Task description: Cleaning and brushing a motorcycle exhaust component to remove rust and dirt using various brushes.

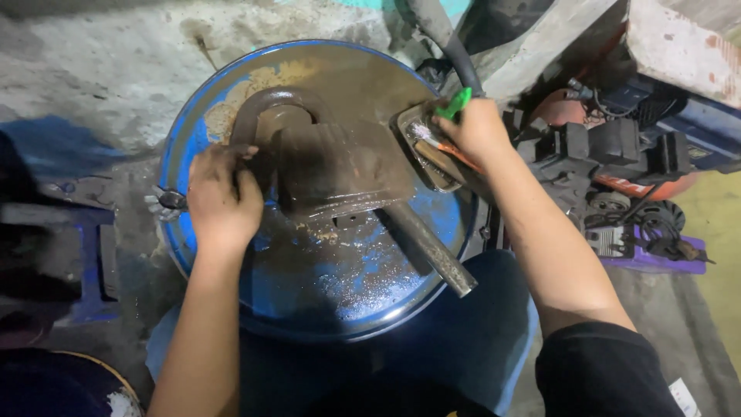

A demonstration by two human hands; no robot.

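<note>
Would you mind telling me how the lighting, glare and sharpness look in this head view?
Head view: the blue drum top shows speckled wet glare near its front; the left hand, the right hand and the green-handled brush it holds are slightly soft from motion; the bottom-left corner lies in deep shadow; the drum's outline bulges with wide-angle distortion.

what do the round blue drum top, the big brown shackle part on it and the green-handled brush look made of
Round blue drum top: seemingly painted steel; glossy blue coat worn and oil-smeared, with a raised rim.
Big brown shackle part, steadied by the left hand: probably heavy iron or steel; dull, greasy-brown surface.
Green-handled brush in the right hand: handle looks plastic, bright and smooth; bristles unclear.
</note>
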